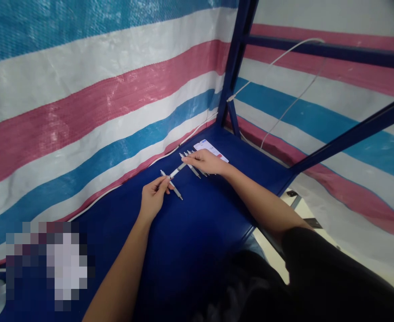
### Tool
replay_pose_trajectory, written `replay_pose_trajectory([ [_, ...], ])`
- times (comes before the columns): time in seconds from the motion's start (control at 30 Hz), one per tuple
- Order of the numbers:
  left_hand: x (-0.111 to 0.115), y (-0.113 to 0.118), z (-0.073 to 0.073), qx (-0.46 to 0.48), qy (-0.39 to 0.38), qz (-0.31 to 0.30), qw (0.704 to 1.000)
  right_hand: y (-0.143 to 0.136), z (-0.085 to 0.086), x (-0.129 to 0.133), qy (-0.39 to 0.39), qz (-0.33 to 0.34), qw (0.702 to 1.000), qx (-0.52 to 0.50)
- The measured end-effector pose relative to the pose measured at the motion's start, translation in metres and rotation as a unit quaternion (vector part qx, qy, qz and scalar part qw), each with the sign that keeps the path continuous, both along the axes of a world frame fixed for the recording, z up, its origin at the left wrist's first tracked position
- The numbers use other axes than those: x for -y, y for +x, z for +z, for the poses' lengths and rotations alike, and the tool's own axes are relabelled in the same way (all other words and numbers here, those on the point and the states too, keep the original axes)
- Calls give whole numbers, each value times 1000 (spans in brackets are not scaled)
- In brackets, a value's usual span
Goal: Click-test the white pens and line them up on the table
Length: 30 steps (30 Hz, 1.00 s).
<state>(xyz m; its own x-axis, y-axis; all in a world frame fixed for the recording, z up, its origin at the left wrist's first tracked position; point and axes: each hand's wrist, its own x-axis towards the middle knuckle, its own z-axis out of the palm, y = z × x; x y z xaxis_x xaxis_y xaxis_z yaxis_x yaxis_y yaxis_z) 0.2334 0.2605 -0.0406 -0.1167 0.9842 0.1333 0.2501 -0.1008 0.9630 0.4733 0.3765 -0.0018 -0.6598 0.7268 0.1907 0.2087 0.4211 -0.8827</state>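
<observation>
Between my two hands a white and grey pen [177,170] is held at a slant above the dark blue table. My left hand [154,197] pinches its lower left end, and my right hand [205,161] pinches its upper right end. Just beyond my left fingers a second pen [177,193] lies on the table, partly covered by them. Under and beside my right hand several similar pens [194,171] lie side by side in a row, some hidden by the hand. A phone with a lit screen [213,150] lies behind my right hand.
The dark blue table [183,241] meets a striped plastic sheet [109,98] at the back and left. A blue metal frame post [232,62] rises at the far corner, with a white cable [277,58] hanging over its bar. A blurred-out patch [66,264] covers something at lower left.
</observation>
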Motion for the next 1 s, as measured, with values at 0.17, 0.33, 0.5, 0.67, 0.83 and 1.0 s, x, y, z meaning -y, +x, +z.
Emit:
replay_pose_trajectory([
  [0.17,1,1,0,-18,-2,-1,1000,3,5,-1,-23,44,998,-45],
  [0.33,1,4,1,-25,-5,-1,1000,6,5,-2,-10,10,1000,28],
  [0.5,1,5,2,-31,-3,12,999,7,4,-3,-12,36,999,-18],
  [0.67,1,6,2,-26,-13,17,999,10,5,-4,21,-11,999,34],
  [0.83,2,6,0,-13,-18,11,1000,14,9,-4,23,53,997,48],
  [1.0,1,6,1,-14,-15,13,1000,17,10,-4,18,73,996,50],
])
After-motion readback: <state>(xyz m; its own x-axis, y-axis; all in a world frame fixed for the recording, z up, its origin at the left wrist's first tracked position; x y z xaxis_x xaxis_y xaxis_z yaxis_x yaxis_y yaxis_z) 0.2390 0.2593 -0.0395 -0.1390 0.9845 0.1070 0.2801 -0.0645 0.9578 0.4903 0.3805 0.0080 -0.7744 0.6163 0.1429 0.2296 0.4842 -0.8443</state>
